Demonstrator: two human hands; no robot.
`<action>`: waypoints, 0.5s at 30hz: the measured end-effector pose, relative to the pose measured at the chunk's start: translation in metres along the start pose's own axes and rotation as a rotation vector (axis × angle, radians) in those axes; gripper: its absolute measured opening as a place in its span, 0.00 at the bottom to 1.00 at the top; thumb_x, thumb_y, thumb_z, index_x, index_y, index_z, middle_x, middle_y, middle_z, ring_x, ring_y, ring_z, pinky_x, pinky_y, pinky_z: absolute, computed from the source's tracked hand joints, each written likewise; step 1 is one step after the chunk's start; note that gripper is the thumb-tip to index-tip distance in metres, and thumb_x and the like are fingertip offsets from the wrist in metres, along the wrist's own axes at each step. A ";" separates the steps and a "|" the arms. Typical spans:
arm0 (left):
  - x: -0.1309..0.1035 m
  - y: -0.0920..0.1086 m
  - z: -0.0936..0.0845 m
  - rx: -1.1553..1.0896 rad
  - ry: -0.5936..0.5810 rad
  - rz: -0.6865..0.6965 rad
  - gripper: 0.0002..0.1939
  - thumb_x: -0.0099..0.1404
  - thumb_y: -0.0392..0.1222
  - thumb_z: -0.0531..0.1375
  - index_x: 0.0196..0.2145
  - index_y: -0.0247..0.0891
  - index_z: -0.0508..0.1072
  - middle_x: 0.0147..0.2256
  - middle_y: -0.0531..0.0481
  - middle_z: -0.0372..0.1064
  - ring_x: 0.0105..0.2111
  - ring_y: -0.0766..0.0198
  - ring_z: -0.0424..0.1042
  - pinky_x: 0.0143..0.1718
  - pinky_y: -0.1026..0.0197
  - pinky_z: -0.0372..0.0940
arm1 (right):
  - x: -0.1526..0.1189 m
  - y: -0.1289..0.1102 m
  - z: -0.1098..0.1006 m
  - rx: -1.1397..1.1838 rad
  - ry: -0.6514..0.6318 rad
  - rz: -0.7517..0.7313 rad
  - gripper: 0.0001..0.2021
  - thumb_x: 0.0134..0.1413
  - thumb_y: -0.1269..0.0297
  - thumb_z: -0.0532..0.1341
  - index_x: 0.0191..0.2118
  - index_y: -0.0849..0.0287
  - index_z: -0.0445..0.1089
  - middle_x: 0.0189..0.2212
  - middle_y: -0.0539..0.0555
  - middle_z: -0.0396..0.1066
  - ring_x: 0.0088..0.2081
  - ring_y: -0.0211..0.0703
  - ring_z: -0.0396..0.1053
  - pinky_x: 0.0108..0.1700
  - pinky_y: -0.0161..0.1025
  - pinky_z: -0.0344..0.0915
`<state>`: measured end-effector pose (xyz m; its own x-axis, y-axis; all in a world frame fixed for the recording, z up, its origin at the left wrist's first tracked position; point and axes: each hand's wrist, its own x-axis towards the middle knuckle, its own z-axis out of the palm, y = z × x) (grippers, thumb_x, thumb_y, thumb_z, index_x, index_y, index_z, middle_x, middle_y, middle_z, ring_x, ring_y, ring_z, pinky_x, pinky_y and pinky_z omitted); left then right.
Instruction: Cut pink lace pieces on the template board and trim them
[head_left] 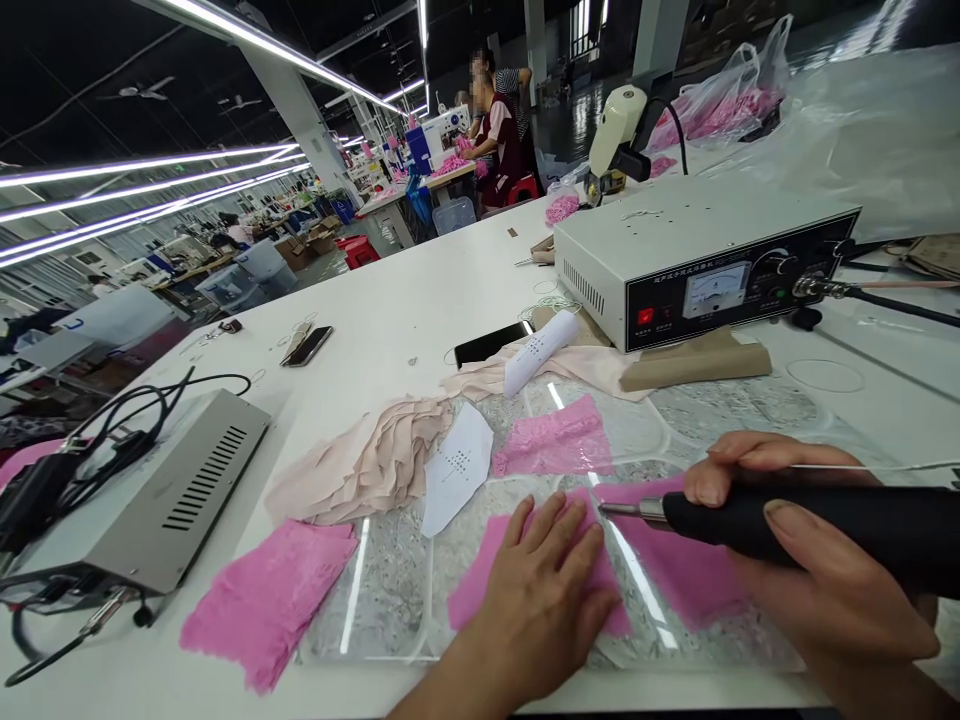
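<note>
My left hand [536, 590] lies flat on a pink fabric piece [472, 590], its fingers stretched out over the cloth. In my right hand [832, 600] is a black handheld ultrasonic welding tool [750, 512] with a slim metal tip. The tip points left and is close to the fingertips of my left hand, at the edge of another pink piece [690, 570]. Whether the tip touches the cloth I cannot tell. Farther back, a pink lace piece [559, 440] lies on the clear patterned mat [390, 590]. A white paper template [459, 465] with dots rests beside it.
A stack of pink pieces [270, 600] and beige fabric [375, 450] lie at left. A grey control box [705, 260] stands at the back right, another box [180, 490] at left. Phones [307, 347] lie on the white table [360, 320]. People work at sewing machines beyond.
</note>
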<state>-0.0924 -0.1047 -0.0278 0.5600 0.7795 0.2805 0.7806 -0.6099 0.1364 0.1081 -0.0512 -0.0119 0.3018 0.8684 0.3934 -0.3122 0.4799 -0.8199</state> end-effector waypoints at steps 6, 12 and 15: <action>-0.001 0.000 0.000 -0.003 0.012 0.013 0.21 0.71 0.48 0.53 0.56 0.34 0.68 0.58 0.41 0.67 0.59 0.48 0.65 0.58 0.40 0.64 | -0.001 0.003 0.001 0.002 0.016 0.007 0.07 0.44 0.68 0.64 0.33 0.54 0.72 0.33 0.51 0.70 0.26 0.41 0.68 0.33 0.45 0.68; 0.000 0.000 -0.001 -0.002 0.045 0.019 0.20 0.72 0.48 0.51 0.54 0.35 0.69 0.57 0.42 0.69 0.57 0.49 0.68 0.57 0.41 0.65 | -0.002 0.005 0.007 -0.001 0.071 0.008 0.07 0.44 0.66 0.63 0.33 0.53 0.72 0.35 0.51 0.68 0.27 0.42 0.67 0.33 0.47 0.67; 0.000 -0.001 -0.001 -0.005 0.047 0.022 0.20 0.72 0.48 0.51 0.54 0.35 0.69 0.57 0.42 0.69 0.57 0.49 0.68 0.56 0.40 0.66 | -0.003 0.007 0.008 -0.016 0.052 -0.005 0.07 0.44 0.67 0.63 0.34 0.53 0.72 0.34 0.52 0.68 0.28 0.43 0.67 0.34 0.47 0.67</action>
<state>-0.0929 -0.1042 -0.0272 0.5634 0.7585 0.3275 0.7668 -0.6276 0.1345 0.0978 -0.0492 -0.0152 0.3495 0.8584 0.3756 -0.2965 0.4816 -0.8247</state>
